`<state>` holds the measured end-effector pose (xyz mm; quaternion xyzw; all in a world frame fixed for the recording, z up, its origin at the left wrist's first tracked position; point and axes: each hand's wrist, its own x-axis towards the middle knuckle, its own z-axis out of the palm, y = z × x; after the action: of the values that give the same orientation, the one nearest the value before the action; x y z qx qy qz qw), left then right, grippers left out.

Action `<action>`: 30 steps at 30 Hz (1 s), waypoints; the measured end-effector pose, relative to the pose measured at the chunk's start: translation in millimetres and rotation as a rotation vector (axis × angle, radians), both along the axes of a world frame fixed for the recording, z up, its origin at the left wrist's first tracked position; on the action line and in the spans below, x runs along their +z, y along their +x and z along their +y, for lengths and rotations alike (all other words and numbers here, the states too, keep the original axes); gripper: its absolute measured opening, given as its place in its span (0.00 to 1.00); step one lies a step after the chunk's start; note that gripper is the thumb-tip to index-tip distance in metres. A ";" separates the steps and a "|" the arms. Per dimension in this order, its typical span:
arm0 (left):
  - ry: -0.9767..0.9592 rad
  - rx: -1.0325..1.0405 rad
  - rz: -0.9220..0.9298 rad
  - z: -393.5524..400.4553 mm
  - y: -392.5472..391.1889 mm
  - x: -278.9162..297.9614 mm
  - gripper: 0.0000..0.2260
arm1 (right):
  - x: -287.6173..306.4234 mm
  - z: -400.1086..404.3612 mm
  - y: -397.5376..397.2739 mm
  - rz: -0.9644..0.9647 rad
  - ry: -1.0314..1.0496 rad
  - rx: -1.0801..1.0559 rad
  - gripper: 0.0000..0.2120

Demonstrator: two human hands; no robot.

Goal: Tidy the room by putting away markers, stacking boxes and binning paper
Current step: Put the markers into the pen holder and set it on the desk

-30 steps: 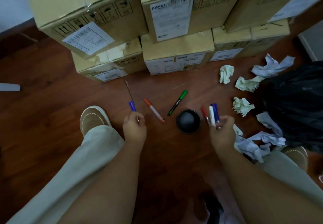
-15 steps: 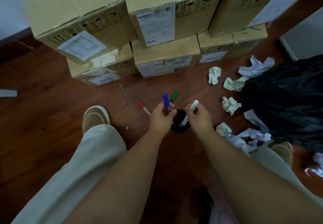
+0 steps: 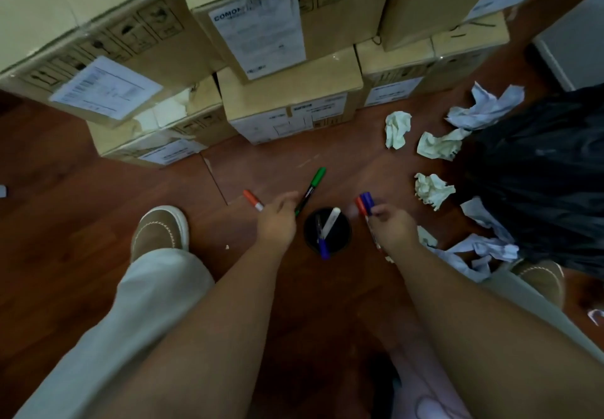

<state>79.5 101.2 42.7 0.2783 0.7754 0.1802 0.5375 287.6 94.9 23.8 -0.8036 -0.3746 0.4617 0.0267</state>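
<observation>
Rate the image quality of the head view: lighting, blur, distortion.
Head view: dim, flat light, no glare. Wide-angle bending bows the cardboard boxes outward. The left hand is slightly motion-smeared over the orange marker; the right hand and its markers are soft. The black cup reads clearly; the black bag loses detail.

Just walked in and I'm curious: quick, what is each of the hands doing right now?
Left hand: open, fingers reaching over the floor between the orange marker and the green marker, gripping neither.
Right hand: holds red and blue markers.
</observation>
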 end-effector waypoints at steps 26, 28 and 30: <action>-0.016 -0.499 0.406 27.7 -13.6 25.1 0.06 | 24.5 23.5 13.4 0.126 0.111 0.074 0.08; 0.006 -0.265 0.250 20.6 -9.3 34.8 0.12 | 32.5 23.8 12.3 0.176 0.134 -0.021 0.05; 0.015 -0.152 0.058 9.2 -1.9 47.8 0.21 | 45.4 18.7 7.7 0.277 0.087 -0.125 0.03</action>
<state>77.7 110.4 90.5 0.3455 0.7658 0.1364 0.5250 295.3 113.6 69.2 -0.7522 -0.3361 0.5488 0.1417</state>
